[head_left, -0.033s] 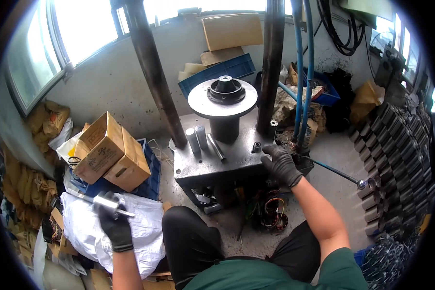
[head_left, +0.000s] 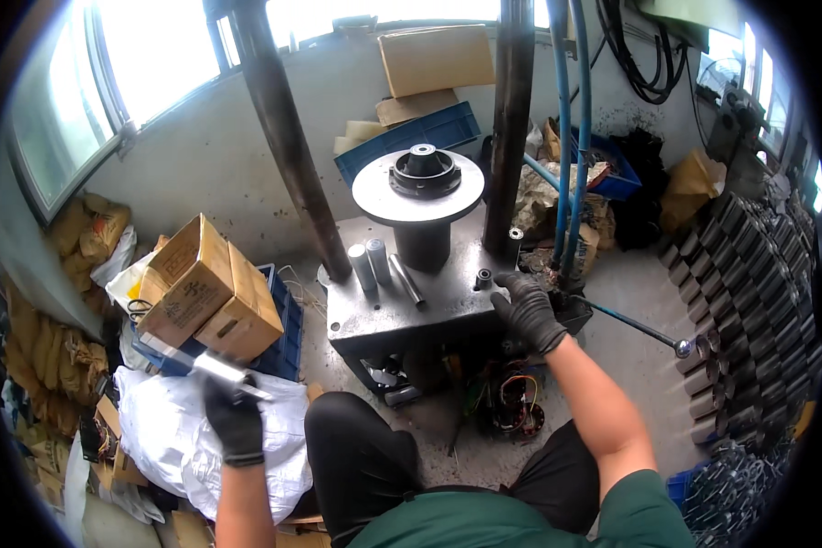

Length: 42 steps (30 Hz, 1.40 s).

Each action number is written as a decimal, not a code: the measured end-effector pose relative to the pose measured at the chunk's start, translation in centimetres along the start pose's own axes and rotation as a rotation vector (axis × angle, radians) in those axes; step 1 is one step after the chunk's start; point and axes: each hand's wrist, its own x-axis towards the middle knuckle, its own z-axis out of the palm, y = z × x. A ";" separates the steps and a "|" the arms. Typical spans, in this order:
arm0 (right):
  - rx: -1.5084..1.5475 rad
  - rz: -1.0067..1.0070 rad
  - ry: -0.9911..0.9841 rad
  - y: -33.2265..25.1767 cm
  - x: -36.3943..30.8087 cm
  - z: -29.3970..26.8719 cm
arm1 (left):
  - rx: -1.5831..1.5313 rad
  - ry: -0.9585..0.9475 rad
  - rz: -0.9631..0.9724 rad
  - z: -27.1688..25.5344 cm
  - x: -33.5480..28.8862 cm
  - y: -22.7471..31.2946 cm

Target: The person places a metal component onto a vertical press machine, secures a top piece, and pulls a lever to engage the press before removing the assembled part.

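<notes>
Two dark-gloved hands are here by the counter (head_left: 374,322). The left hand (head_left: 232,416) is off to the side, over a big white sack (head_left: 155,438), with its fingers curled round a shiny metal piece (head_left: 221,368). Maybe it is held that way because smooth metal could slip. The right hand (head_left: 532,315) is at the counter's near right corner. Its fingers are bent and a bit apart, with a gap by the thumb, pinching nothing that I can see. A small ring (head_left: 484,279) sits just beside the fingertips, maybe to be easy to reach.

Two pale tubes (head_left: 362,267) stand side by side, and a thinner tube (head_left: 407,280) lies near them, likely kept close so nobody has to stretch. A black round piece (head_left: 425,175) sits mid-way on a round plate (head_left: 368,194), perhaps to keep it steady.

The shiny metal piece is blurry, so I can't make out its ends. The left fingertips are lost in the blur too. I can't tell if the right hand touches the small ring. The tall posts (head_left: 288,137) get cut off at the top, and it's dark under the counter.
</notes>
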 end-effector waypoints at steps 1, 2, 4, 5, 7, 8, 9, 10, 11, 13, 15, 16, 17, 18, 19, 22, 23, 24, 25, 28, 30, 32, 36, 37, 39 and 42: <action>-0.054 0.002 0.001 0.0 0.3 0.7 | -0.003 -0.113 -0.049 1.3 1.6 -3.8; -0.118 0.019 0.005 0.8 0.2 1.2 | -0.078 -0.180 -0.201 5.2 2.2 -7.4; -0.221 0.049 -0.030 2.6 0.1 2.3 | -0.008 -0.208 -0.396 10.1 2.3 -14.0; -0.245 0.063 -0.028 3.6 0.2 2.7 | 0.013 -0.251 -0.474 12.7 1.6 -16.7; -0.263 0.063 -0.033 3.9 0.9 4.1 | 0.128 -0.259 -0.646 12.7 0.8 -22.0; -0.270 0.063 -0.041 3.2 1.2 4.2 | 0.171 -0.269 -0.699 12.4 0.0 -24.2; -0.252 0.063 -0.019 3.5 1.5 4.5 | 0.234 -0.279 -0.772 13.2 -1.1 -25.0; -0.233 0.062 0.003 3.9 1.9 4.9 | 0.289 -0.286 -0.784 13.0 -2.3 -26.3; -0.206 0.066 0.012 4.0 1.8 5.4 | 0.349 -0.281 -0.804 12.6 -3.6 -27.2; -0.201 -0.046 0.073 4.9 2.1 5.5 | 0.438 -0.333 -0.919 11.7 -5.0 -28.4; -0.266 0.014 -0.009 4.2 2.7 4.9 | 0.525 -0.392 -0.968 11.5 -5.7 -28.7; -0.265 0.004 -0.029 4.0 3.2 4.8 | 0.565 -0.409 -0.979 11.5 -5.7 -29.0; -0.268 0.000 -0.054 4.0 3.3 4.7 | 0.601 -0.428 -0.997 11.6 -5.8 -29.1; -0.271 -0.005 -0.078 4.1 3.3 4.6 | 0.635 -0.448 -0.990 11.4 -5.7 -29.2; -0.207 0.026 -0.034 3.9 3.3 4.7 | 0.670 -0.469 -0.983 11.2 -5.7 -29.3; 0.065 0.147 0.078 4.1 2.9 4.9 | 0.662 -0.476 -1.002 11.4 -5.4 -29.3; 0.220 0.205 0.102 3.8 2.9 4.7 | 0.642 -0.464 -1.017 11.5 -5.3 -29.2; 0.361 0.317 0.083 3.3 2.5 4.5 | 0.631 -0.459 -1.007 11.4 -5.1 -29.2; 0.501 0.430 0.063 2.6 2.1 4.2 | 0.620 -0.452 -0.997 11.4 -4.9 -29.3; 0.954 0.649 -0.126 1.9 -0.2 3.9 | 0.600 -0.457 -0.991 11.4 -4.7 -29.5; 1.023 0.677 -0.195 0.6 -0.8 3.3 | 0.601 -0.472 -1.002 11.7 -4.5 -29.3; 1.052 0.734 -0.197 -0.2 -0.7 2.8 | 0.628 -0.483 -0.996 11.7 -4.5 -29.3; 1.022 0.739 -0.115 -0.6 -0.9 2.5 | 0.582 -0.437 -1.022 11.9 -4.7 -29.6; 0.983 0.674 -0.149 -0.6 -1.0 2.3 | 0.574 -0.436 -1.016 11.8 -4.7 -29.7; 0.906 0.542 -0.214 -0.6 -1.3 1.9 | 0.559 -0.436 -1.003 11.7 -4.7 -29.8; 0.823 0.378 -0.357 -1.0 -1.7 1.7 | 0.523 -0.401 -0.964 11.5 -4.6 -29.7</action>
